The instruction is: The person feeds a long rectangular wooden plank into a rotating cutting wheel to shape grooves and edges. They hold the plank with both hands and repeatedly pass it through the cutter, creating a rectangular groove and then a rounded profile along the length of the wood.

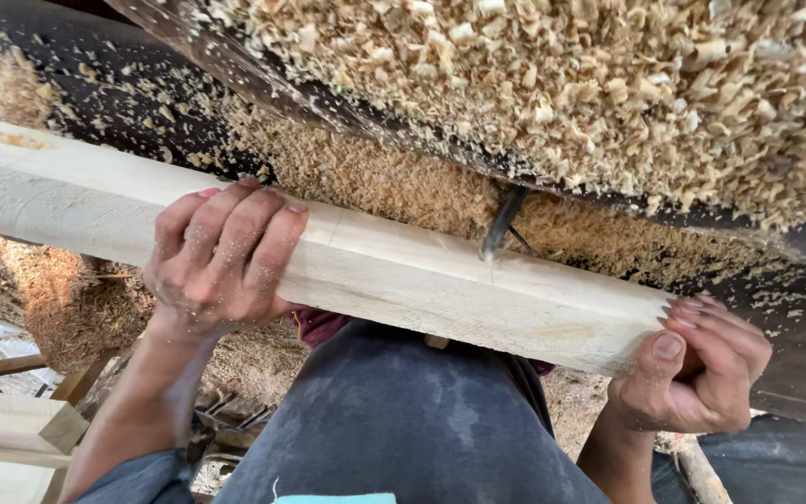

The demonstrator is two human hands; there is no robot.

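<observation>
Beam [403, 271] — gripped between both hands.

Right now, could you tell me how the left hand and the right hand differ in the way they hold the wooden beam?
The left hand lies over the top of the wooden beam along its length, fingers curled over the far edge; the right hand grips the beam's cut end. The left hand shows its back, while the right hand shows its thumb pressed on the end corner. Both are dusted with sawdust and closed on the beam.

Long wood plank [403, 271] runs off left edge. Right hand [697, 369] covers plank's end. Dark metal bit [501, 224] half hidden under wood shavings [608, 84].
</observation>
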